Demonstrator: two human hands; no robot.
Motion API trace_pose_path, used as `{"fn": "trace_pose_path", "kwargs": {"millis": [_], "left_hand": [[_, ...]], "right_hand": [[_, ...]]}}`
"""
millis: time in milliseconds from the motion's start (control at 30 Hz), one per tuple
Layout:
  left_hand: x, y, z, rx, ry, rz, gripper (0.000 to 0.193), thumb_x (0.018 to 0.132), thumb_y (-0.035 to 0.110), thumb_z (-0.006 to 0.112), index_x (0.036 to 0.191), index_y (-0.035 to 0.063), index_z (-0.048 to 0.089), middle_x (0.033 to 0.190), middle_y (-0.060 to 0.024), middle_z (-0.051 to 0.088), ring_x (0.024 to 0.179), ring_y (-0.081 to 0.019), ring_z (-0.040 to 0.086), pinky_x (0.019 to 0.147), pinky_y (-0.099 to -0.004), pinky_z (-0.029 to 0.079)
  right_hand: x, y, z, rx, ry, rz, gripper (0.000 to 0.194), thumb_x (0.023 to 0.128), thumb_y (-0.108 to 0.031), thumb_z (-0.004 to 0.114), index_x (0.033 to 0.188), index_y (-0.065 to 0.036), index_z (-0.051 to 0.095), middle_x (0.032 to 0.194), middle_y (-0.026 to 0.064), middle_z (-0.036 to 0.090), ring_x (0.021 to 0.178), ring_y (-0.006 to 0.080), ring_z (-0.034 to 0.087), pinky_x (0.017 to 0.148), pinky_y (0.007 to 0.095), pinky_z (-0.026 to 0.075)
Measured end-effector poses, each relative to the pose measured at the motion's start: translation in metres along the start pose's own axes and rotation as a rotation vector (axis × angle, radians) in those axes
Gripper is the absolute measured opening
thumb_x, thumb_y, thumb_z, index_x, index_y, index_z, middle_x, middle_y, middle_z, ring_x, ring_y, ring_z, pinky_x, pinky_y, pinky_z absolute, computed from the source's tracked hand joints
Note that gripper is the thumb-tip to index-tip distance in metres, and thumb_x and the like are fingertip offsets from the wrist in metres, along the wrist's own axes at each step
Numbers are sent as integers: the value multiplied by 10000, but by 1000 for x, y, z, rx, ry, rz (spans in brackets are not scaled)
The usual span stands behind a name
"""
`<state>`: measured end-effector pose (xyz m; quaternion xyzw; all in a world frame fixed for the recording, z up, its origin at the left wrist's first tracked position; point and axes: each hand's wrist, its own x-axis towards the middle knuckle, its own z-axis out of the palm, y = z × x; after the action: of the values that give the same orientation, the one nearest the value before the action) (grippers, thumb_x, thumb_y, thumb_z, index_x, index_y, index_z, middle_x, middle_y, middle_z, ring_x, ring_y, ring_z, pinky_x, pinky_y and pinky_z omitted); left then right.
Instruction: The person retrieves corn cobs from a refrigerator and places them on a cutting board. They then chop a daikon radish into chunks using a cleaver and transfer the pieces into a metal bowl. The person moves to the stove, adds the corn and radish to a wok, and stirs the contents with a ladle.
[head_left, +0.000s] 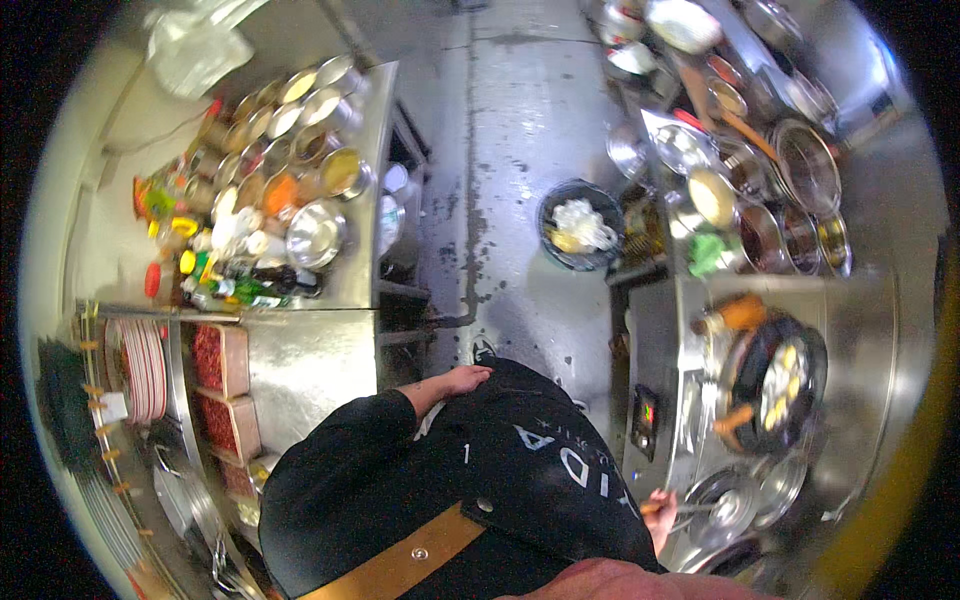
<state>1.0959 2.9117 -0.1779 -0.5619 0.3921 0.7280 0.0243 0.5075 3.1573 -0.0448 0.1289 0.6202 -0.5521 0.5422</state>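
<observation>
My left hand (466, 380) hangs at the front of my black apron, its fingers loosely together; I cannot tell whether it holds anything. At the lower right, my right hand (659, 508) is closed around the orange-brown handle of a metal ladle (697, 508). The ladle's bowl end lies over a round metal pan (721, 510) on the steel counter. Beyond it, a dark wok (806, 390) holds pale and yellow pieces of food. A second round metal vessel (782, 487) stands beside the pan.
On the right counter stand several metal pots (806, 165) and a green cloth-like thing (706, 252). A black bin (551, 244) with white and yellow contents stands on the floor. The left counter (360, 285) bears many bowls and bottles; beside it are trays of red minced meat (225, 427) and stacked plates (146, 367).
</observation>
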Motion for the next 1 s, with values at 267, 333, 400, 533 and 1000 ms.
{"fn": "trace_pose_path", "kwargs": {"millis": [267,333,400,533,1000], "left_hand": [[-37,-8,-40,-211,263,-25,435,1003,343,559,1349,89,631,1264,-91,695,1163,-216,632,1020,-339,463],[-33,-13,-48,-156,353,-23,404,970,300,557,1272,52,660,1197,-158,705,1105,-285,663,970,-387,497],[-23,-16,-64,35,493,54,381,958,290,553,1216,36,670,1170,-201,696,1084,-350,661,950,-428,506],[-18,2,-116,133,651,114,374,925,297,592,1166,24,679,1167,-238,683,1093,-412,646,942,-480,512],[104,135,-390,69,495,370,554,998,364,604,1505,197,452,1543,-248,383,1440,-402,362,1191,-405,294]], "right_hand": [[-7,-60,113,-1159,-5,122,387,1033,-412,534,1146,-47,591,1089,134,635,997,248,610,844,367,478],[8,-40,190,-1464,-211,52,426,1045,-403,526,1240,-27,575,1186,150,626,1074,235,594,902,346,460],[27,-5,281,-1463,-526,-3,475,1058,-394,518,1333,-8,559,1283,165,617,1151,222,579,959,325,443],[37,52,456,-1417,-624,19,713,1034,-511,502,1510,5,371,1496,176,466,1366,261,445,1126,335,326],[209,38,815,-1520,-924,263,915,929,-657,580,1565,-48,329,1562,186,407,1428,282,392,1156,375,324]]}}
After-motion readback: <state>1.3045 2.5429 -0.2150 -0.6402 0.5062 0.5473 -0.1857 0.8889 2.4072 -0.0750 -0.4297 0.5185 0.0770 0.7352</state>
